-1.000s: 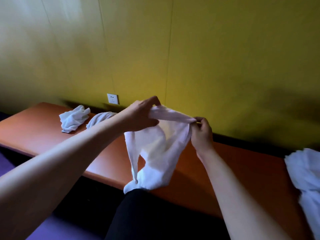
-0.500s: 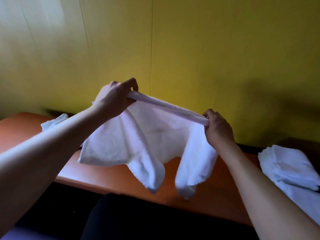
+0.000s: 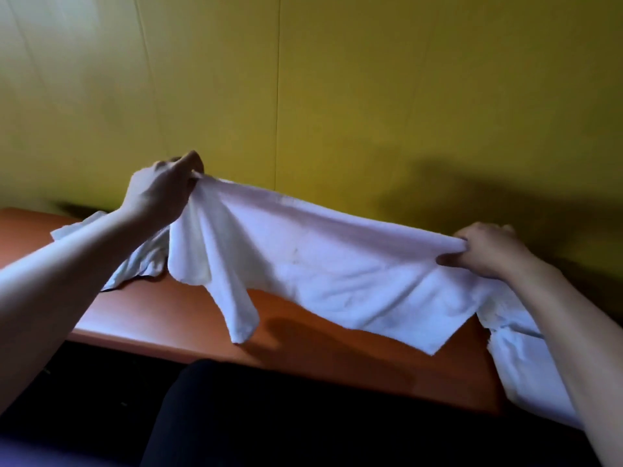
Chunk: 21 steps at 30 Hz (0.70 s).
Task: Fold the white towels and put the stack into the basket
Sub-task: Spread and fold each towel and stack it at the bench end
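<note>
A white towel point(image 3: 337, 264) hangs stretched wide in the air above the orange table point(image 3: 303, 342). My left hand point(image 3: 161, 193) pinches its upper left corner, raised a little higher. My right hand point(image 3: 485, 252) grips the upper right corner, lower and farther right. The towel's lower edge droops, with one corner dangling at the left. A pile of white towels point(image 3: 519, 358) lies on the table's right end, partly hidden by my right forearm. Another crumpled white towel point(image 3: 141, 261) lies on the table behind my left arm. No basket is in view.
A yellow panelled wall point(image 3: 337, 96) rises right behind the table. The table's front edge runs across the lower part of the view, with my dark-clothed leg point(image 3: 269, 416) and a dark floor below it.
My hands have pulled apart, spreading the bunched towel out wide. The view has shifted right, so the left crumpled towels and wall socket have slid out or behind my arm.
</note>
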Each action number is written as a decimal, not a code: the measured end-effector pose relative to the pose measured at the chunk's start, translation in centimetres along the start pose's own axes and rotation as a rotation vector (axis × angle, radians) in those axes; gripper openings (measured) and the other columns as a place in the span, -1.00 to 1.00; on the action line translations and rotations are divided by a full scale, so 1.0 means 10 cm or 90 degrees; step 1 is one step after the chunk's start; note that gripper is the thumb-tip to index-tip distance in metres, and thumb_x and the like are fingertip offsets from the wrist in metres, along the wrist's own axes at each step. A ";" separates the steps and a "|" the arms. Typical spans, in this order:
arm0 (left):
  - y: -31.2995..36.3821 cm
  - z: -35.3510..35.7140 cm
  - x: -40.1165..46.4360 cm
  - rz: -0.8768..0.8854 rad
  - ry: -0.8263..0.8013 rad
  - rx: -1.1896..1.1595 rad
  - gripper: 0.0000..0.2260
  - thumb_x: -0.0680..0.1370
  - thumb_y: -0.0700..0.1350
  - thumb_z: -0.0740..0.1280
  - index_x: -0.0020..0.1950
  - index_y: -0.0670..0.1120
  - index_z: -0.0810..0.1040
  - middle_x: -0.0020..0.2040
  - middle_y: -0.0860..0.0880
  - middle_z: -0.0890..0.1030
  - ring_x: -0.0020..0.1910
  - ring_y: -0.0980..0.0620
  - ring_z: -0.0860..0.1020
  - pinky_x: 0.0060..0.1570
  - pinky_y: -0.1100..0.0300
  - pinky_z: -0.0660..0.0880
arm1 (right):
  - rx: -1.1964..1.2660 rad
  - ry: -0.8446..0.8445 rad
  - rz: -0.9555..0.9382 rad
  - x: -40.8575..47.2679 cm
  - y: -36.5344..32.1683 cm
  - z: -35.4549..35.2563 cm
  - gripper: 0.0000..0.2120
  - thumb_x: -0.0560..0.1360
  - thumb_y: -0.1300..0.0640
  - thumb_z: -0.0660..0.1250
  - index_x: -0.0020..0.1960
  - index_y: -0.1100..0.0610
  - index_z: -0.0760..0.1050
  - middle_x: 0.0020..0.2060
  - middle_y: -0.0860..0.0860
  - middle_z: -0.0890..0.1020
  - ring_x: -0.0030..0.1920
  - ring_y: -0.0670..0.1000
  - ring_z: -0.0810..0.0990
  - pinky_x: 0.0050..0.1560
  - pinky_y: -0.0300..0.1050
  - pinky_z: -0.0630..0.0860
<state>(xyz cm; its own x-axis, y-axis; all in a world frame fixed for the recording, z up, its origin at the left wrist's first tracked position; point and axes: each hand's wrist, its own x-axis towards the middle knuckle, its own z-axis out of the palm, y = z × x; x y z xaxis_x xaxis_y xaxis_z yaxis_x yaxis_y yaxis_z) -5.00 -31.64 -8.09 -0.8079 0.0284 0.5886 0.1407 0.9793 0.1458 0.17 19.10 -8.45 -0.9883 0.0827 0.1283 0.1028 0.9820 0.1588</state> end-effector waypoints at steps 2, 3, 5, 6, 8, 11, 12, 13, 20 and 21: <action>-0.05 0.09 -0.11 -0.069 -0.065 -0.056 -0.79 0.60 -0.22 0.21 0.14 0.04 0.50 0.06 -0.19 0.54 -0.10 -0.30 0.57 -0.32 0.01 0.54 | 0.005 -0.010 0.006 -0.10 0.05 -0.03 -0.69 0.36 -0.36 0.40 -0.23 -0.12 0.54 -0.06 0.00 0.67 0.03 0.16 0.61 0.01 -0.02 0.43; -0.07 0.14 -0.17 -0.117 -0.084 -0.101 -0.80 0.61 -0.22 0.20 0.12 0.04 0.50 0.04 -0.19 0.49 -0.14 -0.30 0.57 -0.46 0.04 0.56 | 0.020 -0.010 0.007 -0.14 0.06 -0.04 -0.68 0.33 -0.36 0.42 -0.23 -0.12 0.57 -0.09 -0.02 0.68 -0.04 0.14 0.62 -0.06 -0.05 0.48; -0.10 0.20 -0.29 -0.192 -0.075 -0.180 -0.89 0.64 -0.16 0.20 0.09 -0.01 0.49 0.04 -0.20 0.46 -0.19 -0.31 0.59 -0.58 0.09 0.55 | 0.082 -0.004 -0.005 -0.25 0.07 -0.08 -0.64 0.28 -0.36 0.45 -0.25 -0.08 0.58 -0.18 -0.01 0.67 -0.18 0.09 0.60 -0.21 -0.06 0.52; -0.10 0.20 -0.35 -0.216 -0.055 -0.203 -0.92 0.64 -0.12 0.20 0.08 -0.05 0.48 0.04 -0.23 0.47 -0.19 -0.33 0.61 -0.51 0.02 0.59 | 0.111 0.009 -0.005 -0.32 0.08 -0.11 -0.60 0.27 -0.36 0.46 -0.27 -0.02 0.56 -0.21 0.01 0.63 -0.22 0.08 0.57 -0.26 -0.05 0.49; -0.10 0.16 -0.46 -0.250 -0.001 -0.218 -0.83 0.65 -0.01 0.18 0.02 -0.10 0.43 0.00 -0.30 0.53 -0.21 -0.35 0.63 -0.31 -0.15 0.64 | 0.190 0.031 0.019 -0.46 0.12 -0.17 -0.54 0.32 -0.35 0.45 -0.26 0.05 0.46 -0.19 0.06 0.54 -0.20 0.09 0.52 -0.26 -0.04 0.41; -0.14 0.09 -0.65 -0.259 0.086 -0.197 -0.69 0.65 0.08 0.15 -0.06 -0.16 0.39 -0.08 -0.40 0.55 -0.10 -0.41 0.56 -0.12 -0.17 0.56 | 0.317 0.046 0.040 -0.69 0.23 -0.20 -0.63 0.45 -0.23 0.33 -0.14 0.09 0.47 -0.06 0.15 0.45 0.00 0.19 0.49 -0.08 -0.05 0.33; -0.16 0.05 -0.73 -0.245 0.112 -0.186 -0.70 0.66 0.05 0.18 -0.05 -0.19 0.40 -0.09 -0.41 0.54 -0.08 -0.41 0.53 -0.11 -0.14 0.49 | 0.320 0.083 0.041 -0.79 0.27 -0.21 -0.61 0.41 -0.20 0.24 -0.12 0.15 0.50 -0.08 0.18 0.44 0.00 0.22 0.49 -0.05 -0.06 0.31; -0.20 0.01 -0.80 -0.202 0.139 -0.176 -0.73 0.65 0.00 0.23 -0.04 -0.22 0.42 -0.10 -0.40 0.53 -0.08 -0.40 0.51 -0.10 -0.13 0.41 | 0.312 0.132 0.045 -0.87 0.32 -0.20 -0.56 0.37 -0.18 0.16 -0.09 0.18 0.53 -0.11 0.20 0.44 -0.02 0.24 0.49 -0.05 -0.06 0.31; -0.45 -0.01 -1.01 0.080 0.220 -0.085 -0.86 0.68 -0.21 0.21 0.14 -0.21 0.53 0.03 -0.28 0.47 -0.01 -0.29 0.43 0.06 -0.15 0.38 | 0.236 0.386 0.088 -1.10 0.76 -0.06 -0.79 0.53 -0.07 0.16 0.03 -0.05 0.52 -0.12 0.17 0.55 -0.12 0.24 0.54 -0.07 0.20 0.53; -0.45 0.03 -0.99 0.063 0.216 -0.088 -0.85 0.68 -0.21 0.19 0.15 -0.19 0.52 0.04 -0.28 0.46 0.01 -0.28 0.42 0.07 -0.14 0.38 | 0.225 0.390 0.093 -1.03 0.78 0.00 -0.81 0.56 -0.06 0.17 0.00 0.00 0.50 -0.16 0.15 0.56 -0.16 0.23 0.54 -0.13 0.19 0.52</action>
<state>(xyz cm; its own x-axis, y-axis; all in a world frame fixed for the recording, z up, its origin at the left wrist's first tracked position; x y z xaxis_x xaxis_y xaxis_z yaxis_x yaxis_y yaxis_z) 2.18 -36.22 -14.83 -0.5539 0.0299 0.8320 0.3027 0.9382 0.1678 11.15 25.88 -8.49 -0.7155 0.2088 0.6667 0.0843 0.9731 -0.2143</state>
